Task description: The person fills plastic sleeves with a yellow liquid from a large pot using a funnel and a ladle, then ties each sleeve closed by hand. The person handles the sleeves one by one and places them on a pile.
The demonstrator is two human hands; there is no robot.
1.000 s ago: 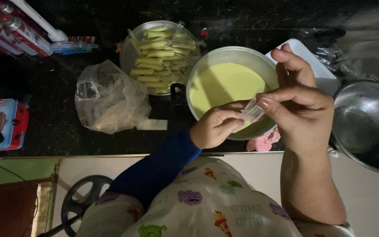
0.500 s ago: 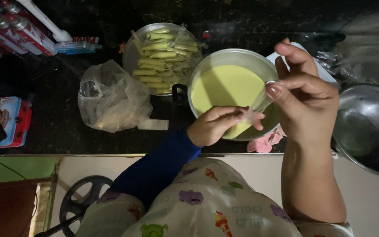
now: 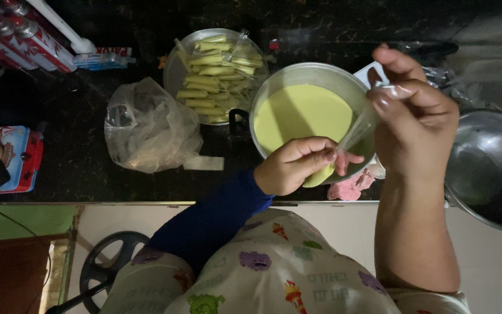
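**Thin plastic sleeve pulled taut over the pot**

Right, fingers first: the left hand (image 3: 297, 166) is curled shut, pinching the lower end of a narrow clear plastic sleeve (image 3: 358, 131), while the right hand (image 3: 416, 125) is closed on the upper end, thumb and forefinger pressed together. The sleeve runs slanted between them, just above the near rim of a metal pot (image 3: 274, 93) filled with pale yellow-green liquid. Behind the pot sits a round steel plate (image 3: 172, 70) piled with filled yellow-green tubes. Left of that, a crumpled clear plastic bag (image 3: 146, 128) lies on the dark desk (image 3: 71, 168). Far right, an empty steel bowl (image 3: 495, 168). Red-capped bottles (image 3: 13, 32) at top left
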